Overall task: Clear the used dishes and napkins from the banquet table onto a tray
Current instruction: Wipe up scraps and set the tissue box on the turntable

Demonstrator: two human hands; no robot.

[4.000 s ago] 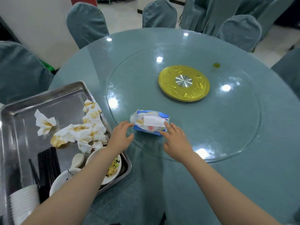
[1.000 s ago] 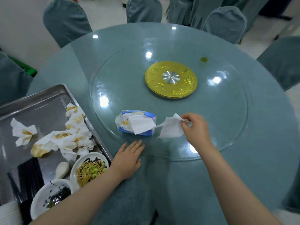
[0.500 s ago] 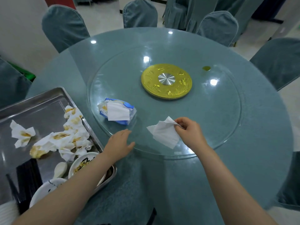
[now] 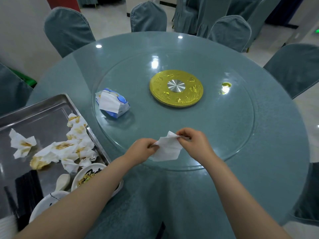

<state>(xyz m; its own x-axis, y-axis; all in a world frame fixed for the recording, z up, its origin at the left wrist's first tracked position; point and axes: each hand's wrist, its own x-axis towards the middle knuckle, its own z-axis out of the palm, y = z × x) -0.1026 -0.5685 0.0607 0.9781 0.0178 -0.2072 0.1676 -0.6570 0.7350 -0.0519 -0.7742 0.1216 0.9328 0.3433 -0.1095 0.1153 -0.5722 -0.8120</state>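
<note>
A clean white tissue (image 4: 168, 150) hangs between both hands above the near rim of the glass turntable (image 4: 241, 135). My left hand (image 4: 142, 150) pinches its left edge and my right hand (image 4: 194, 144) pinches its top right corner. The blue tissue pack (image 4: 113, 103), one sheet sticking out, lies on the turntable's left side. At the left, the steel tray (image 4: 43, 118) holds stained crumpled napkins (image 4: 69, 147), a bowl with food scraps (image 4: 88, 175), a white spoon (image 4: 63, 182), black chopsticks (image 4: 25, 187) and another dish (image 4: 44, 204) partly hidden by my left forearm.
A gold disc with a silver hub (image 4: 176, 87) sits at the turntable's centre. A small yellow spot (image 4: 226, 85) lies right of it. Covered chairs (image 4: 67, 31) ring the round table (image 4: 284, 152). White cups (image 4: 6, 226) show at the tray's bottom left corner.
My right hand pulled a tissue from the pack and brought it toward me. My left hand rose from the table and took hold of the tissue's other edge. The pack now lies further left.
</note>
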